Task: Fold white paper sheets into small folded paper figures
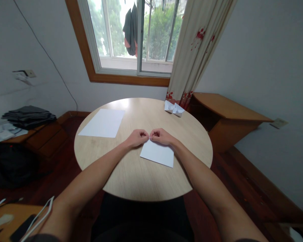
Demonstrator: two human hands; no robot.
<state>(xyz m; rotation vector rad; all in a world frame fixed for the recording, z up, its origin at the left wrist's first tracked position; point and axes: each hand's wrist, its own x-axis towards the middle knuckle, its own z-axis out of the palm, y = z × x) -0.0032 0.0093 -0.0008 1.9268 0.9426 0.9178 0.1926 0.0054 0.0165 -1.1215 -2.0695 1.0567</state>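
A white sheet of paper [158, 155] lies on the round wooden table [131, 181] in front of me, slightly turned. At its far edge, my left hand [138, 137] and my right hand [161, 136] meet with fingertips nearly touching. Both hands are closed in a pinch on the paper's far left corner. The fingers cover that corner, so any fold there is hidden. My right hand also rests over the sheet's far side.
Another white sheet [103, 123] lies flat at the table's left. Two folded paper shapes [173, 108] stand at the back right edge. A wooden desk [232, 107] is to the right, and dark folded clothes [29, 116] are piled at the left. Behind the table hangs a curtain [192, 50].
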